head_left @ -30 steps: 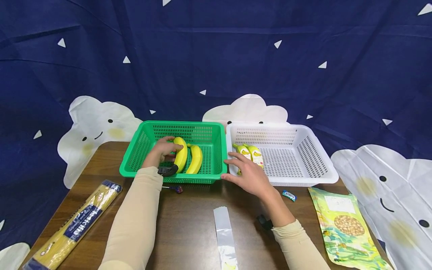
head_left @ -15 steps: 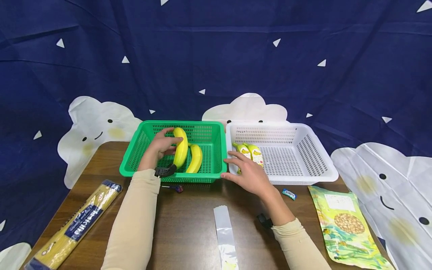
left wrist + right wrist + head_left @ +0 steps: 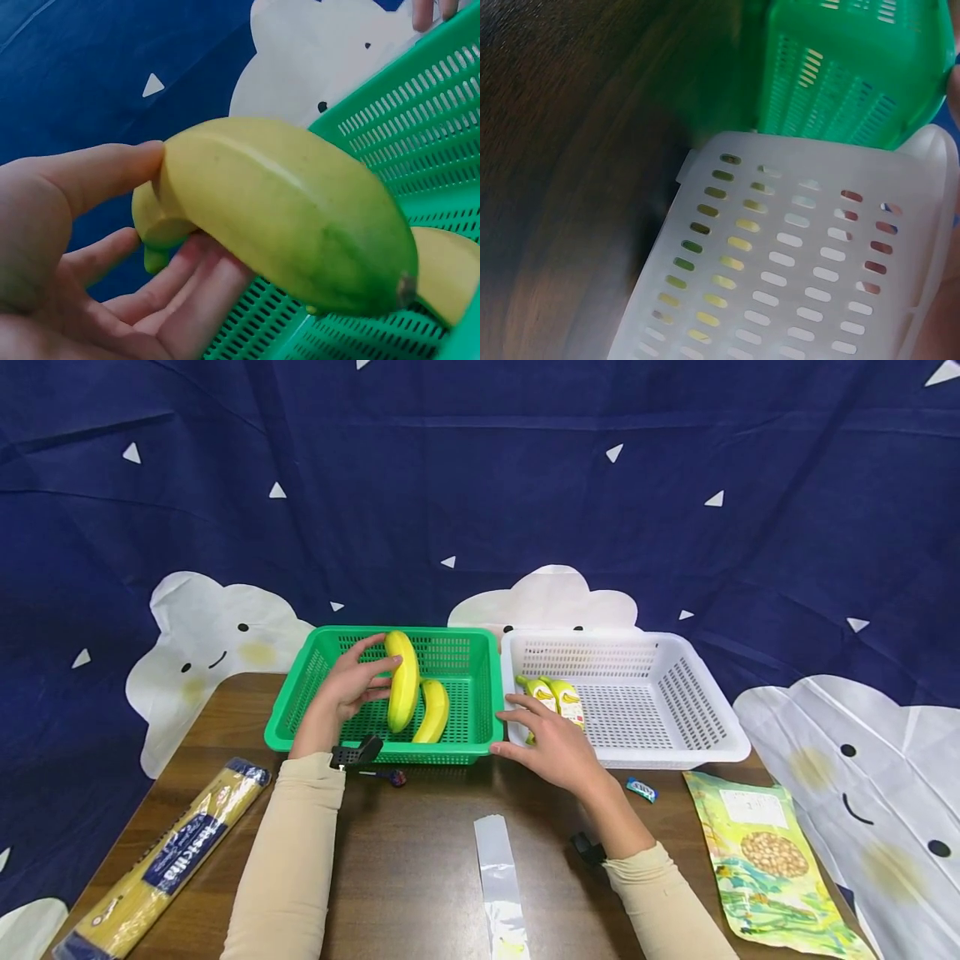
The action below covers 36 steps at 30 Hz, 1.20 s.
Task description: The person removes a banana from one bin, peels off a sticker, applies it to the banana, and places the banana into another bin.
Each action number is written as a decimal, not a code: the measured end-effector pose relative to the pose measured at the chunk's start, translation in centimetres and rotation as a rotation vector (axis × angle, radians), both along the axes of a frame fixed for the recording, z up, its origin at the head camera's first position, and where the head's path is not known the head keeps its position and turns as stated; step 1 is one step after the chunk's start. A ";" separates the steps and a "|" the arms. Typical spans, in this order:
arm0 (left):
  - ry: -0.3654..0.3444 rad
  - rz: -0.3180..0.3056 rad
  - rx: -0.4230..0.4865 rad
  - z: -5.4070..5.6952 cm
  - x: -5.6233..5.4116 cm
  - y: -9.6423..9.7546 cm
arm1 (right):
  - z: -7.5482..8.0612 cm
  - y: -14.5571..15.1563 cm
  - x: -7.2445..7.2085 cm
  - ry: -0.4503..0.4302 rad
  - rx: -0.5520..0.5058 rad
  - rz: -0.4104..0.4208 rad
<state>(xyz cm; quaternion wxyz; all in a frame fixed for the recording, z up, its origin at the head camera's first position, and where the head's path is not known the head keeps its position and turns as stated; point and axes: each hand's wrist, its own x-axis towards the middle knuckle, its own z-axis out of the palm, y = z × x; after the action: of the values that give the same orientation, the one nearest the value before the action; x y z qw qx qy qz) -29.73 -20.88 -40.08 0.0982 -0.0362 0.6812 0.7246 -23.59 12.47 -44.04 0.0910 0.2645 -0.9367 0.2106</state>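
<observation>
My left hand [image 3: 343,683] holds a yellow banana [image 3: 405,685] by its upper part, thumb on one side and fingers beneath. In the left wrist view the banana [image 3: 277,210] shows a greenish tip and hangs above the green basket [image 3: 420,127]. A second banana [image 3: 432,712] lies in the green basket [image 3: 450,749]. My right hand [image 3: 551,747] reaches over the near left part of the white basket [image 3: 660,758], fingers spread, fingertips at the green basket's right rim. Two banana-printed packs [image 3: 567,702] lie in the white basket, partly hidden by that hand.
A packet of spaghetti [image 3: 168,868] lies at the left, a bag of nuts or beans [image 3: 772,856] at the right. Near the baskets are a lollipop [image 3: 396,778] and a small blue wrapped candy [image 3: 642,790]. A silvery strip [image 3: 498,877] lies on the wooden table [image 3: 420,860].
My left hand has lifted the banana from low in the green basket, moving it up and toward the back. My right hand has stayed in place.
</observation>
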 end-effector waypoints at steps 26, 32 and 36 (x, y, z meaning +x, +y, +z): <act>0.175 -0.036 0.080 1.0 3.9 0.8 | -0.2 -0.1 0.1 0.012 0.008 -0.006; 0.199 -0.065 0.126 1.4 5.0 1.3 | -0.3 -0.2 0.2 0.015 0.003 -0.003; 0.216 -0.091 0.154 2.0 5.7 1.8 | -0.1 -0.3 0.1 0.008 0.006 -0.010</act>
<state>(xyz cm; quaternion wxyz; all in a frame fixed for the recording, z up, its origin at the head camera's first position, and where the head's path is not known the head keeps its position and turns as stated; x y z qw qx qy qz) -24.06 -19.12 -38.08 0.0596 0.0805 0.6313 0.7690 -23.48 12.19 -44.15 0.0948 0.2610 -0.9382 0.2064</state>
